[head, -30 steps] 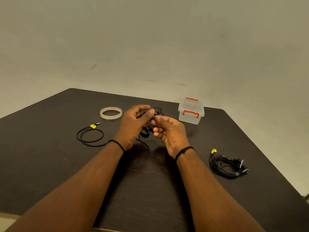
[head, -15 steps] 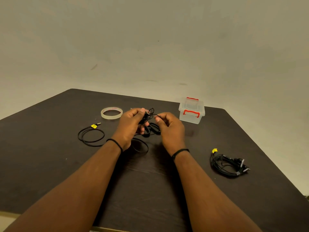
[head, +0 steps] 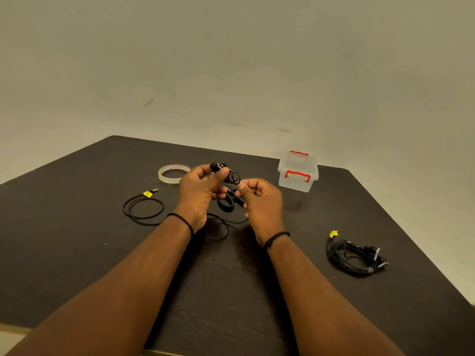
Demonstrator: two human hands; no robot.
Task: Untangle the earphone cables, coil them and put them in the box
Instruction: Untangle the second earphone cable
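My left hand [head: 199, 191] pinches the earbud end of a black earphone cable [head: 226, 205] between thumb and fingers, just above the table's middle. My right hand [head: 262, 201] pinches the same tangle from the right, fingers curled. The cable droops between the hands in loops and trails left across the table to a coil with a yellow-tagged plug [head: 147, 194]. A second black earphone bundle [head: 356, 255] with a yellow tag lies at the right. The clear box [head: 298, 173] with red latches stands shut at the back right.
A roll of clear tape [head: 171, 176] lies behind my left hand. The dark table [head: 77, 265] ends at a pale wall behind and drops off along its right edge.
Both hands have lifted slightly and drawn a little apart. An earbud now sticks up above my left thumb, and more cable hangs in loops under the hands.
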